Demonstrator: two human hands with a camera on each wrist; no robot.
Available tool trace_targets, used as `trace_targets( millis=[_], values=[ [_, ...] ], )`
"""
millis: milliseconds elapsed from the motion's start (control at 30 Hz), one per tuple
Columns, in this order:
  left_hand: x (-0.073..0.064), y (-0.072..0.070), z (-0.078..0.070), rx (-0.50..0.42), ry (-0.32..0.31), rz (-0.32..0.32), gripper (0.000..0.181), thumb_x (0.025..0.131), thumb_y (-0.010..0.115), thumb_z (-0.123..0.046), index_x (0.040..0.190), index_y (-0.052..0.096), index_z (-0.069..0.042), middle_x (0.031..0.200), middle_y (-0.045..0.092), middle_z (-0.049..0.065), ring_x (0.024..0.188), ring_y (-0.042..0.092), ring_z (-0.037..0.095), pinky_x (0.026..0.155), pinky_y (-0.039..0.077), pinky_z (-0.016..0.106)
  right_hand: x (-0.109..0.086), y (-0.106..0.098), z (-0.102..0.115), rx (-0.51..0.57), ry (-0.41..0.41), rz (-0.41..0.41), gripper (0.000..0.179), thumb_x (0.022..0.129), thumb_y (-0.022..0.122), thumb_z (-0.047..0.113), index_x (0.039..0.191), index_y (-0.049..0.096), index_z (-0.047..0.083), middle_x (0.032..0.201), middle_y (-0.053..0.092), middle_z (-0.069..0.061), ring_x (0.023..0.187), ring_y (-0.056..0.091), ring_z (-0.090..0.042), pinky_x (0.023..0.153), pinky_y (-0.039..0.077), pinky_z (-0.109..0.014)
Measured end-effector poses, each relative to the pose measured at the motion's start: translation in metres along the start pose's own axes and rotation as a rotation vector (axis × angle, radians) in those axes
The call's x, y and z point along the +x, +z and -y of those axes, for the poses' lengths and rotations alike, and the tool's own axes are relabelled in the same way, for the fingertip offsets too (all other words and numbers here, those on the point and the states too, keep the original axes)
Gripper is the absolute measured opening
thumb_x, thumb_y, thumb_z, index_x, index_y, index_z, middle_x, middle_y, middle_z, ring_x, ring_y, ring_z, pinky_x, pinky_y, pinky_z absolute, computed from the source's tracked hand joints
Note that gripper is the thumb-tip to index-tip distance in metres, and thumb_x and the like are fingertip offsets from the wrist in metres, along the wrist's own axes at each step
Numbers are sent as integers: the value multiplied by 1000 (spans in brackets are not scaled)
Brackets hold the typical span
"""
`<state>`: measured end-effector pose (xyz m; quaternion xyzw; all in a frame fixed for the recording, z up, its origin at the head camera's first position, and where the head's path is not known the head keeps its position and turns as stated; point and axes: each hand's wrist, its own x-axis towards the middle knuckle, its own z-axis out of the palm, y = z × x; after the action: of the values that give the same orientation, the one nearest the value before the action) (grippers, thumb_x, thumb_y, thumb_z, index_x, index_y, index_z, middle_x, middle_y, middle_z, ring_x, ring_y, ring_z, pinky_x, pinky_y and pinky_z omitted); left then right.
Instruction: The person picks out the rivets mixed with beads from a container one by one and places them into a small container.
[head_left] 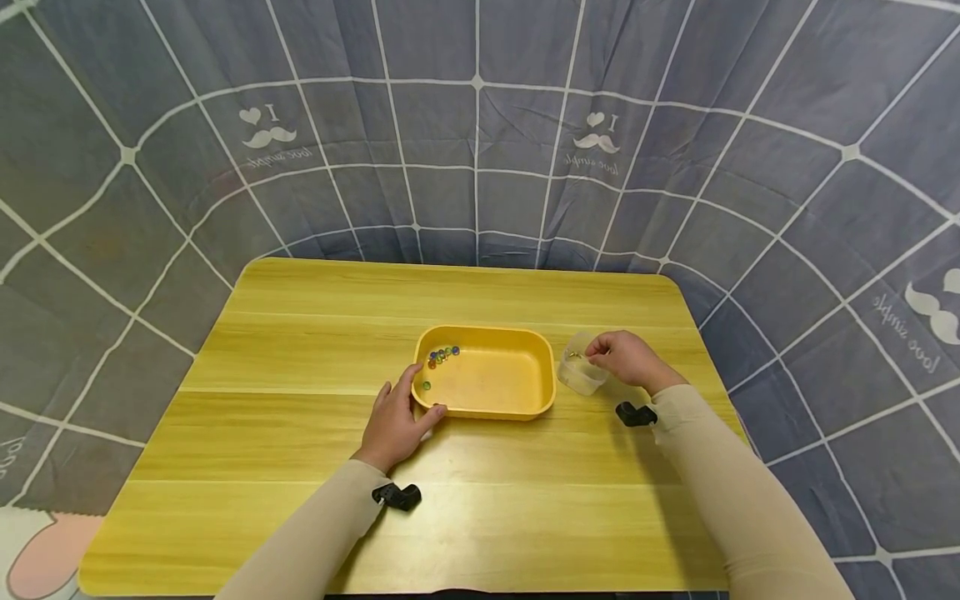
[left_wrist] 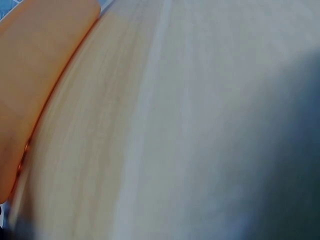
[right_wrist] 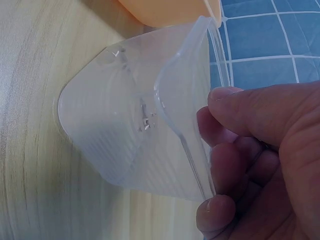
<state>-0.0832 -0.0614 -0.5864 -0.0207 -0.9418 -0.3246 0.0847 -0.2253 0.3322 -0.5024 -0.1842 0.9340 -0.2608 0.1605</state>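
Note:
In the head view, a yellow plastic tray (head_left: pixel 495 412) lies on the table with several coloured glass marbles (head_left: pixel 442 355) at its left end. My left hand (head_left: pixel 396 429) rests at the tray's near left corner, thumb and index finger spread along the rim. Right of the tray stands a clear plastic container (head_left: pixel 581 383). Over its mouth is my right hand (head_left: pixel 628 360), fingers curled and thumb close to the index finger. The right wrist view shows these fingertips right at the container's rim (right_wrist: pixel 182 135); I cannot tell whether they pinch anything. Small shiny bits show through its wall.
The wood-pattern table (head_left: pixel 300 333) carries the tray and container near its middle. A grey-blue checked curtain (head_left: pixel 480 125) hangs around its far side and sides. Black wrist cameras (head_left: pixel 397 497) sit on both sleeves. The left wrist view shows mostly blurred tabletop and the tray's side.

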Motion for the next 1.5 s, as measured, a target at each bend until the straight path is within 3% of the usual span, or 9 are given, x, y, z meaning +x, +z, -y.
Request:
trace_targets(
  millis=[533, 1500],
  values=[
    [-2, -3, -2, 6, 0, -8, 83, 78, 54, -68, 145, 21, -33, 138, 49, 2, 124, 48, 25, 115, 14, 47, -1, -1, 2, -8, 4, -8, 19, 90, 60, 19, 102, 68, 6, 89, 65, -4, 80, 57, -17, 70, 49, -32],
    [-5, -6, -4, 10, -9, 13, 81, 81, 58, -61, 146, 20, -31, 140, 46, 1, 126, 47, 23, 115, 12, 47, -7, 1, 8, 25, 45, 0, 21, 91, 58, 20, 104, 67, 6, 95, 65, -5, 86, 59, -19, 73, 50, -33]
  ],
)
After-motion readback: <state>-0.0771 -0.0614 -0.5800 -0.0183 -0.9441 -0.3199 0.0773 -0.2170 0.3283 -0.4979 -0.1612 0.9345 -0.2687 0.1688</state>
